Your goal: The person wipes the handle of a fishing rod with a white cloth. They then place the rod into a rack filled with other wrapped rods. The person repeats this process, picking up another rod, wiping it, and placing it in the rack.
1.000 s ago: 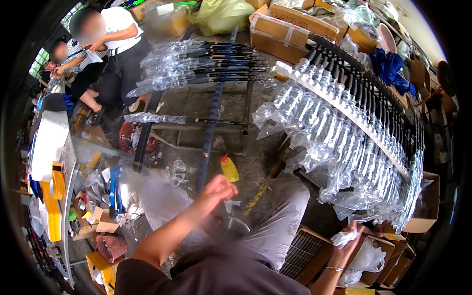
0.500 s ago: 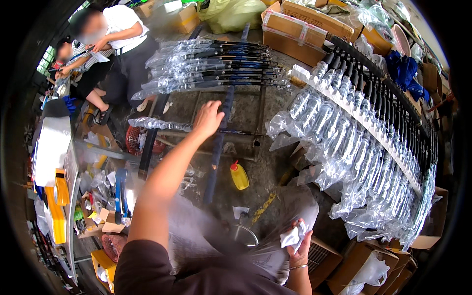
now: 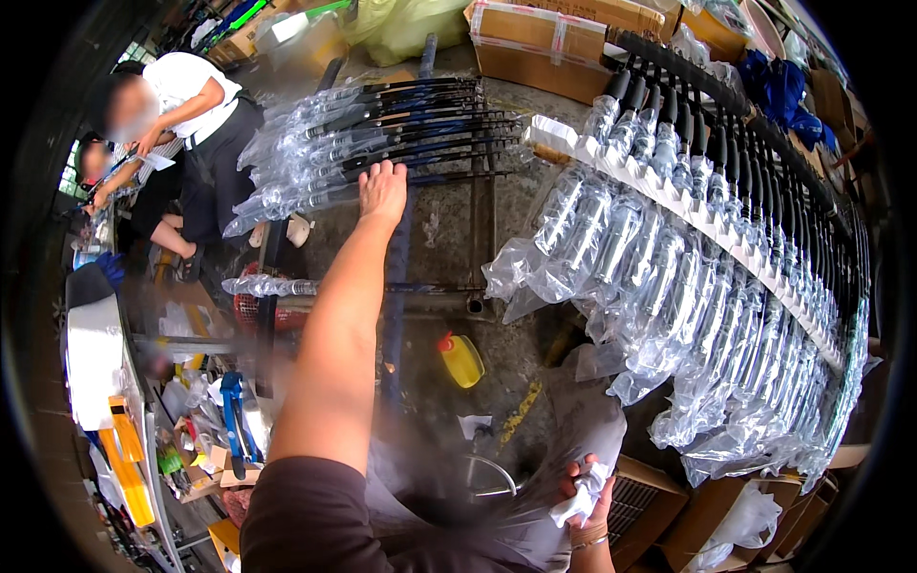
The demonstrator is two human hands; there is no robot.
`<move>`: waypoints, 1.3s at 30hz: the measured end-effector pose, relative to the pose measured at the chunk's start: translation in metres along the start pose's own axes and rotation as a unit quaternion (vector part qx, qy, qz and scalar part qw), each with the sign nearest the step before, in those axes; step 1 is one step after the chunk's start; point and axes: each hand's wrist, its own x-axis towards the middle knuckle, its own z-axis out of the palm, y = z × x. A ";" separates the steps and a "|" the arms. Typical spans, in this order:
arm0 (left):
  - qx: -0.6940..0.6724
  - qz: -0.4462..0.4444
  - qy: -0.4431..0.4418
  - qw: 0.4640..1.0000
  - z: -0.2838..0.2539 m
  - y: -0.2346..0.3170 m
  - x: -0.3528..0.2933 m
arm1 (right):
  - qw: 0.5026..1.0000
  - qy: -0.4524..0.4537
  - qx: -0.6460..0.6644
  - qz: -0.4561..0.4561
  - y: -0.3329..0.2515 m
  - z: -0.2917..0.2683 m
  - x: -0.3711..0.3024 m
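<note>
My left hand (image 3: 384,194) reaches far forward, its fingers curled over the nearest fishing rod (image 3: 441,178) of a row. The row's other rods (image 3: 420,122) lie side by side, with clear plastic sleeves (image 3: 296,153) over their left ends. One separate sleeved rod (image 3: 272,286) lies nearer to me, under my left forearm. Low on the right, beside my knee, my right hand (image 3: 594,506) is closed around a crumpled white cloth (image 3: 583,495). The left palm and the underside of its grip are hidden.
Two dark bars (image 3: 394,334) run under the rods. A yellow bottle (image 3: 461,361) with a red cap is on the floor. At right, a white notched rack (image 3: 669,202) holds many sleeved rods. Cardboard boxes (image 3: 535,53) stand behind; another person (image 3: 196,105) works at far left.
My left hand has moved forward from above the separate rod to the row's near edge. The right hand keeps the cloth by my knee. The whole view has shifted slightly.
</note>
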 end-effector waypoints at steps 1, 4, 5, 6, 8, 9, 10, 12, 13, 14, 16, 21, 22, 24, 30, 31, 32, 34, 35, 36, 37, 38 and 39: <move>0.002 -0.013 -0.013 1.000 -0.001 -0.001 -0.001 | 1.000 0.000 0.008 0.002 0.001 0.001 0.001; -0.018 -0.020 0.004 1.000 -0.006 -0.008 -0.011 | 1.000 -0.001 0.016 0.009 -0.001 -0.002 0.001; -0.007 -0.007 0.032 0.999 -0.007 -0.014 -0.014 | 1.000 -0.004 0.022 0.011 0.000 -0.003 0.001; -0.003 0.015 0.046 0.999 -0.006 -0.022 -0.015 | 0.999 -0.008 0.029 0.013 0.001 -0.002 0.001; 0.011 0.055 0.076 0.996 -0.016 -0.040 -0.016 | 0.999 -0.009 0.036 0.016 0.002 -0.001 0.003; -0.005 0.064 0.088 0.994 -0.020 -0.048 -0.018 | 0.999 -0.006 0.036 0.015 0.002 0.000 0.002; -0.019 0.062 0.096 0.993 -0.031 -0.054 -0.019 | 0.999 -0.004 0.038 0.013 0.003 0.000 0.002; -0.047 0.060 0.112 0.991 -0.050 -0.067 -0.022 | 1.000 0.001 0.004 0.008 0.003 -0.013 0.001; -0.065 0.055 0.120 0.989 -0.060 -0.074 -0.024 | 1.000 0.007 -0.015 0.006 0.003 -0.016 0.001; -0.073 0.065 0.143 0.985 -0.070 -0.081 -0.025 | 0.999 0.014 -0.034 0.004 0.002 -0.018 0.000; -0.086 0.082 0.190 0.975 -0.097 -0.096 -0.030 | 0.999 0.019 -0.025 0.008 0.001 -0.020 0.001; -0.089 0.123 0.280 0.948 -0.200 -0.124 -0.045 | 0.999 0.014 -0.042 0.000 0.007 -0.002 0.010; -0.096 0.120 0.282 0.947 -0.230 -0.127 -0.050 | 0.999 0.010 -0.051 0.001 0.008 -0.001 0.012; -0.112 0.104 0.315 0.937 -0.288 -0.132 -0.066 | 0.999 -0.004 -0.050 0.021 0.009 0.001 0.015; -0.128 0.088 0.514 0.844 -0.436 -0.147 -0.146 | 0.993 -0.001 -0.114 0.030 0.013 0.008 0.018; -0.151 0.083 0.525 0.833 -0.459 -0.151 -0.163 | 0.990 0.011 -0.139 0.016 0.014 0.010 0.017; -0.173 0.076 0.535 0.824 -0.476 -0.156 -0.182 | 0.986 0.025 -0.164 0.004 0.015 0.009 0.018; -0.301 -0.057 0.448 0.840 -0.516 -0.157 -0.236 | 0.980 0.046 -0.196 -0.003 0.016 0.008 0.020; -0.436 -0.006 0.414 0.799 -0.516 -0.171 -0.254 | 0.977 0.055 -0.206 0.000 0.016 0.009 0.019; -0.559 0.049 0.373 0.739 -0.515 -0.184 -0.271 | 0.975 0.062 -0.215 0.001 0.017 0.011 0.020; -0.590 0.048 0.355 0.724 -0.514 -0.178 -0.297 | 0.972 0.064 -0.225 0.006 0.017 0.012 0.020; -0.631 0.040 0.337 0.697 -0.507 -0.179 -0.319 | 0.970 0.065 -0.234 0.010 0.017 0.012 0.019; -0.680 0.014 0.319 0.659 -0.500 -0.175 -0.338 | 0.967 0.071 -0.244 0.010 0.015 0.012 0.016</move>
